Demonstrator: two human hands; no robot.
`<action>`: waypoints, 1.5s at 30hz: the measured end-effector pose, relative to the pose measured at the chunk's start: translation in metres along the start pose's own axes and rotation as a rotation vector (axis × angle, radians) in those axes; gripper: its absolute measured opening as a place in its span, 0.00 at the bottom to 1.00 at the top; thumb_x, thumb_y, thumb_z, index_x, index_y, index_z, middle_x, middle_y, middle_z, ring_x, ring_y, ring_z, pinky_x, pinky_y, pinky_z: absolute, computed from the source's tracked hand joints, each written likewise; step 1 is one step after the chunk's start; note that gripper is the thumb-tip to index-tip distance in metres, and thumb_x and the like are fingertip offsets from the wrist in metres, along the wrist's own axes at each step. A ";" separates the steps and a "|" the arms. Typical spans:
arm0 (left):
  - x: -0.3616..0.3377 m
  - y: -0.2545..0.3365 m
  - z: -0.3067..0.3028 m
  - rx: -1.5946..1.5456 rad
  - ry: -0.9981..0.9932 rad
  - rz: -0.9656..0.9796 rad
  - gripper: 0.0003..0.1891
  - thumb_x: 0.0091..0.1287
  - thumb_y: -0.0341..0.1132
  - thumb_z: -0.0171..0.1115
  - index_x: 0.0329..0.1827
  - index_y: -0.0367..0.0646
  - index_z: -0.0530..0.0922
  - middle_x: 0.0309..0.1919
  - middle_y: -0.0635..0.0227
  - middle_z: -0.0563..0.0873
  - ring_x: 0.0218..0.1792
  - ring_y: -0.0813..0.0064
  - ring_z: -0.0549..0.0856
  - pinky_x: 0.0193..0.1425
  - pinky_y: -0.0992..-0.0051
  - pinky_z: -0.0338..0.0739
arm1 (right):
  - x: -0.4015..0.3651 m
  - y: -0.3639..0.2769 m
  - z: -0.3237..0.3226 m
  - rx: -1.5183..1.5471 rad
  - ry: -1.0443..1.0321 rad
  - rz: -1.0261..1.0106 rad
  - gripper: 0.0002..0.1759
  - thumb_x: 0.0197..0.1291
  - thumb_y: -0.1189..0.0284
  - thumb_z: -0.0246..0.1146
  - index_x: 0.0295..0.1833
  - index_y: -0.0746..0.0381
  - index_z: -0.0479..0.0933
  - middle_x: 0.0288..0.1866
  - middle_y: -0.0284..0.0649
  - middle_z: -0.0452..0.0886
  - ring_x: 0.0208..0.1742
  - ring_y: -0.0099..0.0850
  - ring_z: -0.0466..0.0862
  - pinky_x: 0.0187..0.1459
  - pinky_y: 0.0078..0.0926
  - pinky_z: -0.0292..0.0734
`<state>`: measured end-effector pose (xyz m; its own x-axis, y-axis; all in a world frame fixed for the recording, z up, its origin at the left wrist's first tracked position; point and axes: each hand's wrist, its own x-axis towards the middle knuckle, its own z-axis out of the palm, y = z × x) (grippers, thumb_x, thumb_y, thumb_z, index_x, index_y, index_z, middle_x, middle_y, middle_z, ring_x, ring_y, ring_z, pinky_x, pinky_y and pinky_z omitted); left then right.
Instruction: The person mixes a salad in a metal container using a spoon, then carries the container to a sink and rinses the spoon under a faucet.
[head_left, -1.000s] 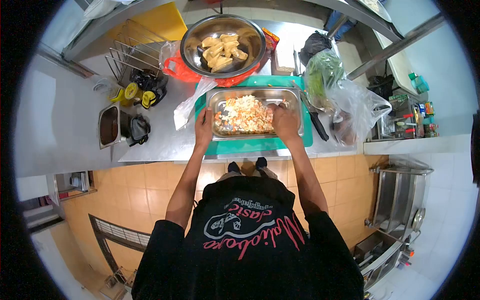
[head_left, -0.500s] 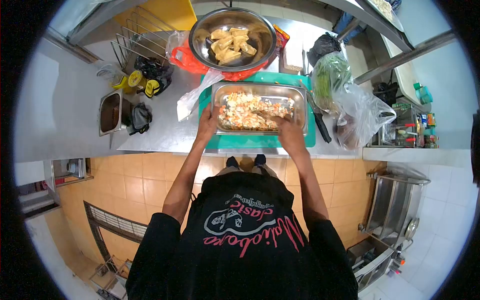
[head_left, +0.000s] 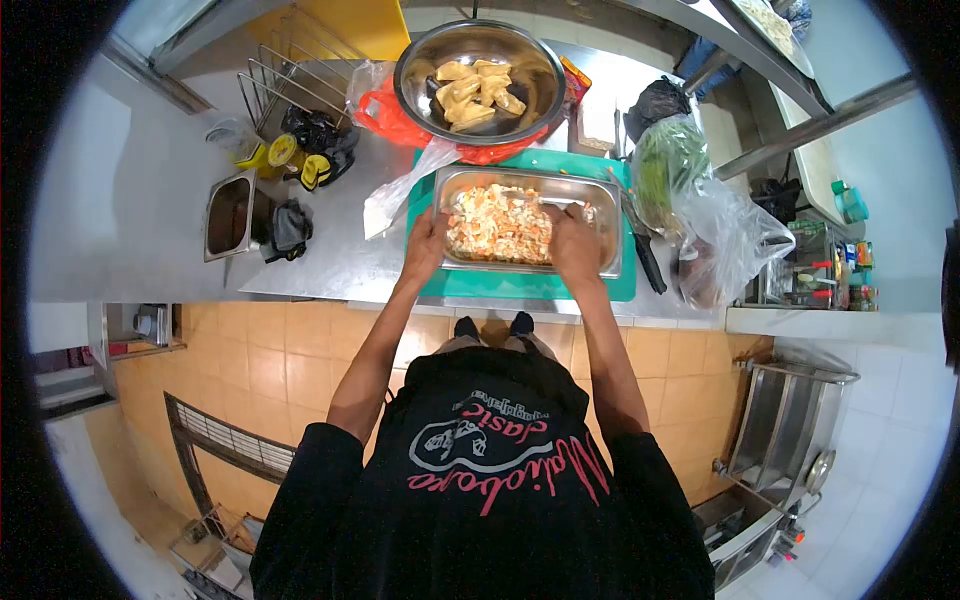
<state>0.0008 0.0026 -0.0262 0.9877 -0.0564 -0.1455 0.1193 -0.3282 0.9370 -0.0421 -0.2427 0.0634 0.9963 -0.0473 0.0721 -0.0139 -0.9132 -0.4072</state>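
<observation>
Both arms of the person extend forward from the shoulders, seen from above. The left forearm (head_left: 372, 360), bare below a short black sleeve (head_left: 312, 485), slants inward to the left hand (head_left: 425, 245), whose fingers point away from the torso (head_left: 485, 520). The right forearm (head_left: 612, 355) angles inward likewise; the right hand (head_left: 574, 248) is back upward, its fingers bent, their tips indistinct. The feet (head_left: 466, 328) stand slightly apart.

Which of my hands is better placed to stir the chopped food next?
Probably your right hand: it is inside the metal tray, right beside the chopped food. Your left hand is at the tray's left rim, seemingly steadying it.
</observation>
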 end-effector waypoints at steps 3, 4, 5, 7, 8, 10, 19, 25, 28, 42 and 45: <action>0.006 -0.008 0.005 -0.043 -0.002 -0.033 0.28 0.73 0.54 0.48 0.60 0.37 0.73 0.48 0.52 0.78 0.51 0.62 0.77 0.59 0.68 0.69 | -0.005 -0.012 0.010 0.005 -0.052 -0.098 0.19 0.57 0.79 0.52 0.52 0.57 0.81 0.43 0.49 0.75 0.41 0.48 0.82 0.43 0.45 0.79; 0.008 -0.014 0.007 -0.121 0.021 -0.043 0.27 0.73 0.54 0.47 0.61 0.41 0.74 0.47 0.48 0.76 0.49 0.56 0.77 0.57 0.65 0.69 | -0.008 -0.013 0.009 -0.013 -0.105 -0.108 0.21 0.56 0.80 0.53 0.53 0.55 0.81 0.45 0.48 0.75 0.42 0.47 0.82 0.44 0.45 0.79; 0.008 -0.021 0.006 -0.122 0.029 -0.045 0.27 0.73 0.54 0.47 0.61 0.41 0.74 0.47 0.48 0.76 0.49 0.56 0.77 0.57 0.65 0.69 | -0.012 -0.012 0.006 -0.012 -0.109 -0.116 0.21 0.56 0.80 0.53 0.53 0.55 0.81 0.45 0.48 0.75 0.42 0.47 0.82 0.44 0.45 0.79; 0.001 -0.005 0.003 0.029 0.043 0.022 0.26 0.73 0.54 0.47 0.60 0.41 0.75 0.46 0.48 0.76 0.48 0.56 0.77 0.57 0.65 0.69 | -0.020 -0.008 -0.006 0.002 -0.129 -0.138 0.23 0.54 0.82 0.54 0.54 0.53 0.81 0.46 0.48 0.76 0.43 0.48 0.82 0.44 0.44 0.79; -0.003 0.001 0.001 0.027 0.050 0.018 0.26 0.73 0.54 0.47 0.60 0.41 0.75 0.46 0.48 0.76 0.48 0.56 0.77 0.57 0.65 0.69 | -0.021 -0.006 -0.014 -0.008 -0.125 -0.098 0.24 0.53 0.83 0.54 0.55 0.53 0.80 0.47 0.49 0.77 0.44 0.49 0.82 0.45 0.44 0.79; -0.005 0.007 0.002 0.001 0.044 0.023 0.26 0.74 0.54 0.46 0.58 0.40 0.75 0.45 0.48 0.76 0.48 0.55 0.77 0.57 0.64 0.69 | -0.023 -0.003 -0.026 0.026 -0.110 -0.097 0.24 0.53 0.83 0.55 0.55 0.53 0.80 0.47 0.49 0.77 0.45 0.49 0.82 0.45 0.44 0.79; -0.003 0.001 0.005 -0.039 0.063 0.053 0.27 0.74 0.54 0.48 0.58 0.37 0.75 0.43 0.49 0.76 0.45 0.58 0.77 0.55 0.66 0.70 | -0.027 0.015 -0.006 -0.001 0.031 -0.119 0.21 0.51 0.82 0.57 0.51 0.53 0.80 0.42 0.48 0.76 0.38 0.50 0.82 0.40 0.46 0.78; -0.001 -0.002 0.004 -0.015 0.030 -0.020 0.27 0.73 0.53 0.49 0.58 0.36 0.74 0.45 0.48 0.77 0.45 0.58 0.78 0.54 0.67 0.71 | -0.024 0.034 -0.030 -0.005 0.007 0.159 0.17 0.56 0.79 0.55 0.50 0.53 0.80 0.42 0.49 0.78 0.45 0.50 0.81 0.45 0.48 0.76; -0.007 0.015 0.004 -0.049 0.076 -0.014 0.27 0.73 0.53 0.49 0.58 0.36 0.74 0.46 0.47 0.77 0.48 0.57 0.78 0.56 0.66 0.71 | -0.031 0.030 -0.030 0.072 0.094 -0.086 0.14 0.60 0.80 0.54 0.49 0.59 0.80 0.42 0.52 0.79 0.43 0.52 0.80 0.44 0.44 0.75; -0.001 0.000 0.005 -0.092 0.045 0.000 0.27 0.73 0.54 0.49 0.60 0.37 0.74 0.48 0.47 0.75 0.51 0.57 0.76 0.58 0.66 0.68 | -0.017 0.014 -0.009 -0.015 0.011 -0.066 0.19 0.56 0.80 0.54 0.52 0.55 0.80 0.45 0.50 0.79 0.41 0.48 0.83 0.43 0.45 0.79; -0.007 0.015 0.002 -0.057 0.040 -0.020 0.28 0.73 0.54 0.49 0.60 0.37 0.73 0.47 0.48 0.75 0.51 0.58 0.75 0.58 0.67 0.68 | -0.007 -0.004 -0.002 -0.035 -0.004 -0.017 0.20 0.56 0.80 0.54 0.53 0.54 0.80 0.46 0.49 0.78 0.41 0.48 0.83 0.43 0.46 0.79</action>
<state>-0.0044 -0.0036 -0.0118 0.9882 -0.0128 -0.1525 0.1432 -0.2742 0.9510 -0.0491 -0.2392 0.0664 0.9967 -0.0305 0.0754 -0.0001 -0.9275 -0.3737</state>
